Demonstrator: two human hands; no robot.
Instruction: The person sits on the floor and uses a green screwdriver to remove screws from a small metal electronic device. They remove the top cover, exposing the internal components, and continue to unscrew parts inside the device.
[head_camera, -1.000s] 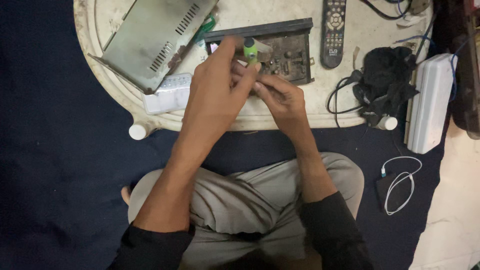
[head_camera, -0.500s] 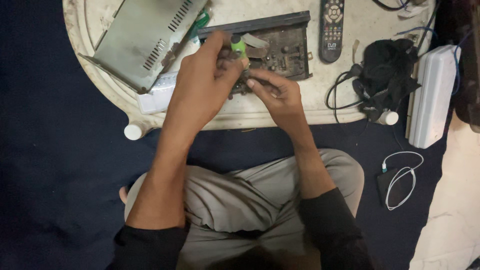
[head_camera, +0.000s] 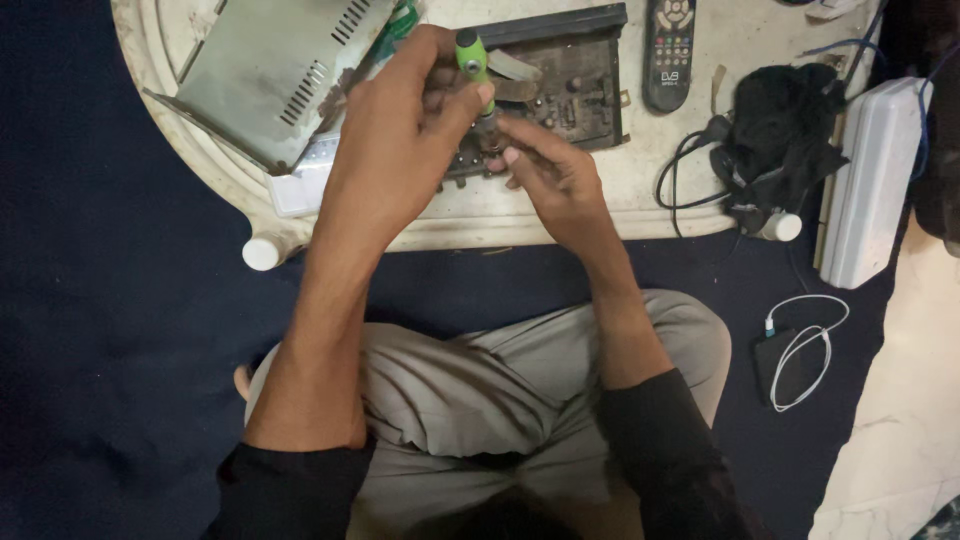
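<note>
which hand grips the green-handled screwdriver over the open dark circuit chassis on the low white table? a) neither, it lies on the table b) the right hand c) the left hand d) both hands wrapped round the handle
c: the left hand closes round the green-handled screwdriver, held upright over the open dark circuit chassis, while the right hand only pinches down near its tip.

Scene dimly lit; pale table (head_camera: 560, 215) lit evenly from above, dark floor underexposed, soft shadows cast, slight blur seen throughout.
</note>
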